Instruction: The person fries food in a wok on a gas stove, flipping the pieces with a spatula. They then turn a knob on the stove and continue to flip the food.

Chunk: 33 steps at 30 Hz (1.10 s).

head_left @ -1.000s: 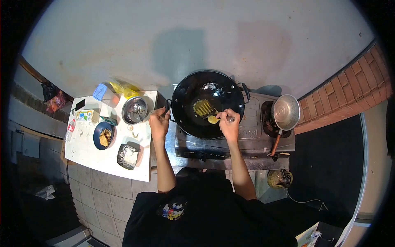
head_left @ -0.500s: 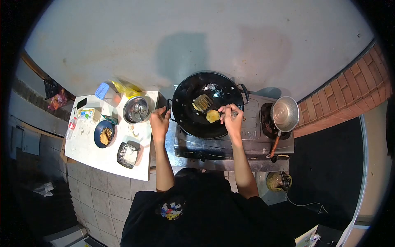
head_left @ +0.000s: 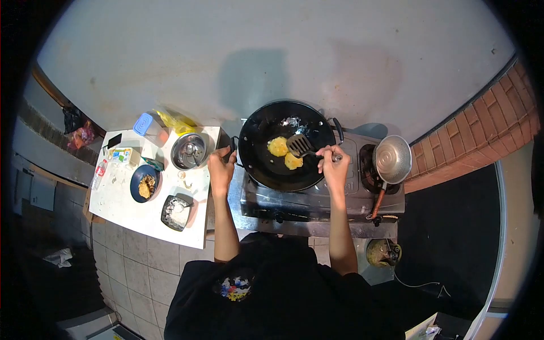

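Observation:
A large black wok sits on the stove, and two yellow fried pieces lie in it, one left of centre and one lower. My left hand is closed on a spatula-like dark handle or the wok's left handle; its fingers cover which. My right hand grips a slotted spatula by its handle, and its head is above the wok's middle, beside both pieces.
A saucepan stands on the right burner. On the white table at left are a blue bowl with food, a steel bowl, a black dish with white powder and a lidded container. A gas cylinder stands below.
My right hand has moved right with the spatula, whose head has shifted right off the left piece. That piece now shows whole. My left hand has hardly moved.

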Motion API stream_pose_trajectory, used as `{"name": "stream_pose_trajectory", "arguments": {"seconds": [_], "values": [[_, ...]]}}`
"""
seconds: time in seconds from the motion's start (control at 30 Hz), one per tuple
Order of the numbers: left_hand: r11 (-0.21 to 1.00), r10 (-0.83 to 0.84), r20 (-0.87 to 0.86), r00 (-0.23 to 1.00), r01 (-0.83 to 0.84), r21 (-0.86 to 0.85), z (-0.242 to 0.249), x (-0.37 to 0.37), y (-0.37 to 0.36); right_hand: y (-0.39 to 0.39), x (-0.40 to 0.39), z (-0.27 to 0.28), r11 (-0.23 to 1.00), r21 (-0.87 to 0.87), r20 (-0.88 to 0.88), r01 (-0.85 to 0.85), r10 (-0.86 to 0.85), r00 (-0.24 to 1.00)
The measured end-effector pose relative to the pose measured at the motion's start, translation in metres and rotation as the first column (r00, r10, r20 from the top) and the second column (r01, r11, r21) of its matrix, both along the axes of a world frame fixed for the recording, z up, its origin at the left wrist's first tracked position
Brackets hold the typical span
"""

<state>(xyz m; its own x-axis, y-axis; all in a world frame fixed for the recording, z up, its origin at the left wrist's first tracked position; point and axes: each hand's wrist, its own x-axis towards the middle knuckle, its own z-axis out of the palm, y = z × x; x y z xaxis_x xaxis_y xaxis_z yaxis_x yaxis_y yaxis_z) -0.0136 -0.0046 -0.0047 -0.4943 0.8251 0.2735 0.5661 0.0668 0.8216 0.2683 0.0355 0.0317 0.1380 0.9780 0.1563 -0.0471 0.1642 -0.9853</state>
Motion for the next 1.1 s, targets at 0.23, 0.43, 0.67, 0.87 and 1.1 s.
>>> {"name": "stream_pose_trajectory", "arguments": {"seconds": [0.23, 0.43, 0.67, 0.87, 1.1], "values": [[1.000, -0.009, 0.005, 1.000, 0.009, -0.004, 0.006, 0.001, -0.001, -0.017, 0.006, 0.009, 0.999, -0.050, -0.056, -0.018, 0.015, 0.998], [0.999, -0.019, 0.014, 1.000, 0.020, -0.038, 0.002, -0.002, 0.001, -0.027, 0.012, 0.022, 0.995, -0.078, 0.035, -0.067, 0.070, 0.997], [1.000, -0.016, -0.009, 1.000, 0.016, 0.002, 0.006, 0.001, 0.000, -0.036, 0.009, 0.023, 0.955, -0.273, -0.277, -0.115, 0.037, 0.960], [1.000, -0.010, -0.023, 1.000, 0.011, 0.024, 0.006, 0.000, 0.001, -0.039, 0.000, 0.014, 0.921, -0.301, -0.342, -0.248, 0.139, 0.930], [1.000, -0.020, -0.003, 1.000, 0.020, 0.013, 0.011, 0.000, -0.001, -0.043, -0.009, 0.012, 0.924, -0.316, -0.240, -0.217, 0.143, 0.960]]}}
